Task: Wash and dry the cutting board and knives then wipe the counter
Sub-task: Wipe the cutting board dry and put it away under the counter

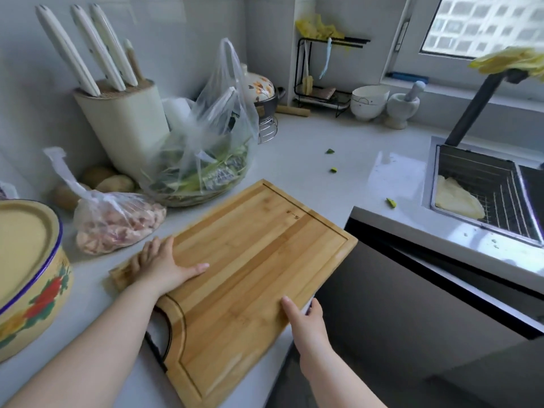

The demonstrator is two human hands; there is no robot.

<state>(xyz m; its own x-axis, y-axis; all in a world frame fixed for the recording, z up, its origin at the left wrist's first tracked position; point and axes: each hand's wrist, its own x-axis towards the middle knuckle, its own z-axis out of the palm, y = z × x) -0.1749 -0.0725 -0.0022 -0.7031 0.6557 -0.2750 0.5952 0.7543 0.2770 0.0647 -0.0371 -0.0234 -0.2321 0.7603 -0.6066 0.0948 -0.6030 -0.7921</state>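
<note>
Bamboo fills the middle of the head view: the cutting board [253, 260] lies slantwise at the counter's [309, 142] front edge, its right side jutting past that edge over the dark cabinet front. Our left hand [160, 262] holds the board's left side, thumb flat on top and fingers curled over the rim; our right hand [303, 319] pinches the opposite side, thumb on top and fingers tucked underneath. Whether the board is already off the surface we cannot tell. The knives [66, 51] stand handle-up in the knife block [126, 125] at the counter's back left corner, untouched. The sink [482, 195] sits at the counter's right end, well apart from the board, with a yellow cloth [456, 198] in its wire basket. Green scraps [334, 170] lie scattered between board and sink. We judge this the very first step, picking up the board for washing. Next we need a level two-handed carry rightwards over the scraps, clearing the bagged meat [117, 222] just beside our left hand, then tipping the board into the sink.
</note>
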